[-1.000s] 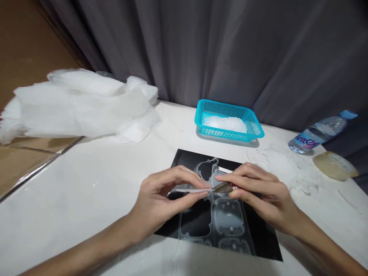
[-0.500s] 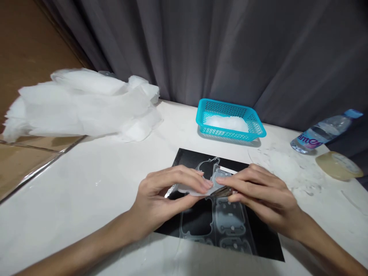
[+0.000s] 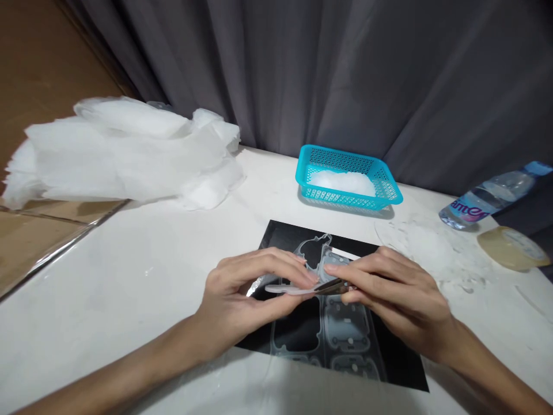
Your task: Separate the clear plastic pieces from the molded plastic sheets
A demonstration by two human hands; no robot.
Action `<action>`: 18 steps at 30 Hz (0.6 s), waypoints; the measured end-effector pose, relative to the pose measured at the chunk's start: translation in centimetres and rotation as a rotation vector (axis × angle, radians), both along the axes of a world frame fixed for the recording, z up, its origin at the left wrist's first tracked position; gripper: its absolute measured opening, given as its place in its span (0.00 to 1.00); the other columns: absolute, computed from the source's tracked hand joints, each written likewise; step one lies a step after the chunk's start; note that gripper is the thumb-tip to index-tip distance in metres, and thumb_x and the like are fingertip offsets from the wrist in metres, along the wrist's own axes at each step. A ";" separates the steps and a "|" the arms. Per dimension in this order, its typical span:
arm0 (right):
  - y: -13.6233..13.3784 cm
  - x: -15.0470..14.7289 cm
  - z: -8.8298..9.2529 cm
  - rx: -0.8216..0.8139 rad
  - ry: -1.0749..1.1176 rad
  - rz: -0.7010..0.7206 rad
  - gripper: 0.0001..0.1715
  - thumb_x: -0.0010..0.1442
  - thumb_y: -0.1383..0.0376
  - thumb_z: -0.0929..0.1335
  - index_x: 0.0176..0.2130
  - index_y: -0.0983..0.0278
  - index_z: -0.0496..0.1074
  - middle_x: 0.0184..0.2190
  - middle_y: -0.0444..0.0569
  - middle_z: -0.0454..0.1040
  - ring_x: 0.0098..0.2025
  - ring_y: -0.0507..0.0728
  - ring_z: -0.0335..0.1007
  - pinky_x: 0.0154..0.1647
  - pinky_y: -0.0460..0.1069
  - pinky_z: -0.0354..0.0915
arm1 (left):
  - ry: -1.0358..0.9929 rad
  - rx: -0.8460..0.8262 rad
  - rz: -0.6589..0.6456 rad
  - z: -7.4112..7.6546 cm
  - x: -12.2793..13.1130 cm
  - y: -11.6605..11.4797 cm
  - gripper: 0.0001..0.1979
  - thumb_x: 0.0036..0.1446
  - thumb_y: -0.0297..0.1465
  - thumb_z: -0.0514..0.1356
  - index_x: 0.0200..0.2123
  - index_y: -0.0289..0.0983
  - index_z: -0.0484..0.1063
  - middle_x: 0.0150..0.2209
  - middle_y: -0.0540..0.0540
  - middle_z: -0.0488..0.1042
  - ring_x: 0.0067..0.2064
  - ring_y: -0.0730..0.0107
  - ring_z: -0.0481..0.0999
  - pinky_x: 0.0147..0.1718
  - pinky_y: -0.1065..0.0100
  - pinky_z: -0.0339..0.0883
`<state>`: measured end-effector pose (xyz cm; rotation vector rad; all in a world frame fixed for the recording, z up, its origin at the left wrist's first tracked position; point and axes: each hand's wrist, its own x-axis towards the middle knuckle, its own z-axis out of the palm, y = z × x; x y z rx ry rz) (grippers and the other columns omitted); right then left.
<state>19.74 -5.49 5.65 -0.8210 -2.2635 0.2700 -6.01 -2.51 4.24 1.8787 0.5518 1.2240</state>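
Observation:
My left hand (image 3: 254,288) pinches a thin, translucent white plastic piece (image 3: 280,288) between thumb and fingers, seen nearly edge-on. Between the thumb and fingers of my right hand (image 3: 393,288) is a pair of small metal clippers (image 3: 332,286), its tip meeting the right end of the piece. Exactly where the tip touches is hard to make out. Below both hands lies a clear moulded sheet (image 3: 348,325) with rounded part outlines, some of them cut-out openings. It rests on a black mat (image 3: 401,351), partly hidden by my hands.
A turquoise basket (image 3: 352,202) holding white translucent pieces (image 3: 343,182) stands behind the mat. At left is a heap of white sheets (image 3: 125,155) by cardboard (image 3: 52,222). A water bottle (image 3: 492,196) and a tape roll (image 3: 512,248) are at right, near scattered clear scraps (image 3: 458,282).
The plastic piece has tilted from showing some of its face to nearly edge-on. The clippers show more clearly against its right end. Both hands stay in almost the same place.

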 end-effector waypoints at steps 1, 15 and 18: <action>0.0 -0.1 0.0 0.003 0.003 -0.001 0.24 0.72 0.70 0.67 0.65 0.59 0.70 0.45 0.50 0.83 0.39 0.53 0.77 0.38 0.50 0.68 | 0.001 0.005 0.004 0.0 0.0 0.0 0.10 0.59 0.21 0.69 0.41 0.41 0.83 0.37 0.46 0.86 0.40 0.63 0.86 0.50 0.58 0.80; -0.1 -0.4 0.2 0.050 0.000 -0.024 0.21 0.72 0.69 0.67 0.62 0.60 0.73 0.43 0.48 0.83 0.36 0.52 0.75 0.37 0.49 0.67 | -0.024 -0.009 -0.011 -0.4 0.0 -0.2 0.13 0.57 0.18 0.70 0.41 0.40 0.83 0.38 0.46 0.86 0.41 0.62 0.86 0.49 0.60 0.81; -0.3 -0.2 0.0 0.054 -0.023 -0.031 0.22 0.72 0.70 0.67 0.63 0.59 0.72 0.44 0.48 0.83 0.37 0.52 0.74 0.37 0.50 0.66 | -0.026 -0.018 -0.005 -0.6 0.0 -0.3 0.12 0.56 0.19 0.70 0.41 0.40 0.83 0.38 0.45 0.86 0.42 0.61 0.86 0.48 0.60 0.81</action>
